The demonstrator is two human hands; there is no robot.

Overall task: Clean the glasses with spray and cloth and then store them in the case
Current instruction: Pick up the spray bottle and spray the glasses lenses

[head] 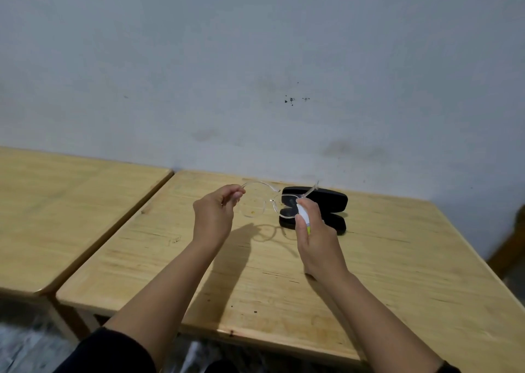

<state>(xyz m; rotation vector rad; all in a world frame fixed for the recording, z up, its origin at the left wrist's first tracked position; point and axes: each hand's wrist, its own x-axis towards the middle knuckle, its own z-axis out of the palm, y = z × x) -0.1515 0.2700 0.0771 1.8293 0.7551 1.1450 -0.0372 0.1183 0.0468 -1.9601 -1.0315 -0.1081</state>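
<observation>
Both bare forearms reached forward, dark sleeves pushed up. The left hand (pixel 214 213) pinched with curled fingers. The right hand (pixel 315 236) was wrapped closed, thumb on top.

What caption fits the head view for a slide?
Left hand holds clear glasses while right hand aims a spray bottle at them, above an open black case.

Left hand (pixel 216 210) holds clear glasses (pixel 265 202) (above the table (pixel 397 259)); right hand (pixel 315 230) grips spray bottle (pixel 303 216).
</observation>
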